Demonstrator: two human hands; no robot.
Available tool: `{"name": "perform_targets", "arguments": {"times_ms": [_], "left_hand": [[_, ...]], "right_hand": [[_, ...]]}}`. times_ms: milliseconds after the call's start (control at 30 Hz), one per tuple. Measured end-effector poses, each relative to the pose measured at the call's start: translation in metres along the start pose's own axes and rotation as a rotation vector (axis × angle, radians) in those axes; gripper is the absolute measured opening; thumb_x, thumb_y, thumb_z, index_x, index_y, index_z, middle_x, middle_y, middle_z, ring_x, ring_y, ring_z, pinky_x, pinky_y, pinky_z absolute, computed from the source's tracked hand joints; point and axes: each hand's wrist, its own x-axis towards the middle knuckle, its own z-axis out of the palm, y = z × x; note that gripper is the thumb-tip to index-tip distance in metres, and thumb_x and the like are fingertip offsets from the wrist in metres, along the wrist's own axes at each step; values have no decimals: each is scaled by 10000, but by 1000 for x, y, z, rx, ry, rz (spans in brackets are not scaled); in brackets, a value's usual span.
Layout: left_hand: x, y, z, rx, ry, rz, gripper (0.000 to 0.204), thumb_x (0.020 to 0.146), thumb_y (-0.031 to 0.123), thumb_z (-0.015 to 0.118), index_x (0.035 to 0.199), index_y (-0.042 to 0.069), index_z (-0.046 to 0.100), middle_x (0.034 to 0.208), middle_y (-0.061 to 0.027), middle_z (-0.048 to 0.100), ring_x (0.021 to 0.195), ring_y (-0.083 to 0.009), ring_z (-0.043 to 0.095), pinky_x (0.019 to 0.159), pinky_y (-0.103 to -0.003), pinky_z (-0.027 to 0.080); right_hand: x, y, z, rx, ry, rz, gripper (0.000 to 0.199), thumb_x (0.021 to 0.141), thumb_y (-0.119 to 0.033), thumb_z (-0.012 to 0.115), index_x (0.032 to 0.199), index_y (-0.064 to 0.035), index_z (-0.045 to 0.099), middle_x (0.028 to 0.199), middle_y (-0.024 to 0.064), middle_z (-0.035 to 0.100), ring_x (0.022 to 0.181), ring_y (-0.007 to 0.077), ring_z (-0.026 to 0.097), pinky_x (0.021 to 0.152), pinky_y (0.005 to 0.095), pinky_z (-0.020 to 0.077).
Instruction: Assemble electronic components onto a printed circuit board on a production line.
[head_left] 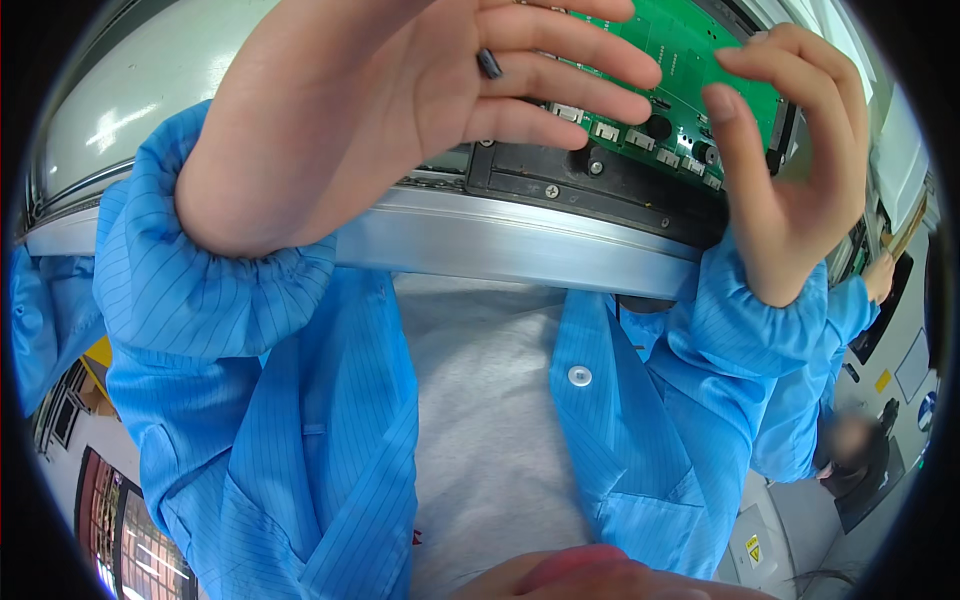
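Observation:
My left hand (400, 110) is held palm up over the left part of a green circuit board (690, 45), its fingers stretched out and slightly apart. A small black part (489, 64) lies loose at the base of those fingers; its exact kind is too small to tell. At the board's right side is my right hand (800, 140), thumb and forefinger curved toward each other with a gap between the tips. I see nothing in it. White connector sockets (640, 139) and round black components (658, 127) line the board's near edge.
The board sits in a black frame (555, 190) fastened with screws. A silver metal rail (500, 235) runs along the near side. At the left is a glossy pale surface (120, 120). Other people in blue sleeves (850, 310) are at both sides.

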Motion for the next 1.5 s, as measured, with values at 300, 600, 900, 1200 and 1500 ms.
{"name": "perform_targets", "arguments": {"times_ms": [300,600,900,1200,1500], "left_hand": [[22,-27,-28,691,-315,416,931,865,704,64,1376,-50,258,1396,-224,325,1258,-336,372,1064,-439,248],[15,-37,-34,-482,-505,103,962,854,740,92,1349,-64,281,1311,-181,382,1146,-280,406,1035,-416,239],[10,-21,7,126,-62,108,949,865,730,124,1334,-78,292,1286,-186,397,1140,-265,402,1031,-412,239],[8,-31,-18,-445,-276,48,984,851,742,83,1335,-92,283,1222,-196,450,1077,-257,457,1011,-385,268],[6,-27,11,285,256,81,313,957,207,388,1134,-12,524,896,-102,587,657,-172,538,645,-283,467]], "right_hand": [[21,-1,59,-150,251,-430,123,687,-159,708,781,-88,671,1040,103,577,976,250,535,922,444,361],[17,-4,62,160,275,-293,108,644,-155,691,725,-89,662,936,59,598,765,207,507,690,335,382],[16,0,57,214,267,-245,134,648,-202,695,708,-92,647,947,63,596,812,216,511,738,359,379],[14,-1,53,202,278,-195,156,670,-220,702,709,-91,623,956,71,591,888,235,519,835,407,381],[11,1,45,173,287,-122,185,691,-238,709,709,-90,599,965,79,586,964,255,528,932,454,383]]}}
